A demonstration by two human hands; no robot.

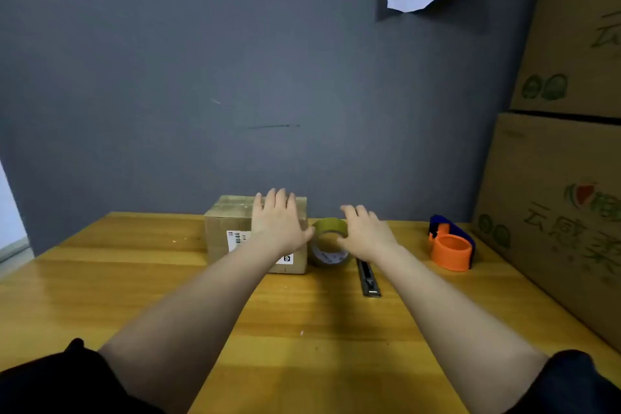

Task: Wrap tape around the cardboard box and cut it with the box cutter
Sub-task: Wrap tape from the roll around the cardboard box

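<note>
Our left hand (277, 222) lies spread on the small brown cardboard box (228, 228); our right hand (366, 232), fingers loosely spread, touches the olive tape roll (331, 227).

Both bare forearms stretched forward; the left hand (279, 222) lay flat, fingers spread, while the right hand (366, 232) hovered, fingers loosely parted.

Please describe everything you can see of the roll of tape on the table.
The roll of tape is a yellowish-brown ring, apparently packing tape on a pale core. It stands on its edge on the wooden table, just right of the cardboard box. The right hand reaches over it, thumb at its rim; the left hand's thumb is near its left side.
</note>
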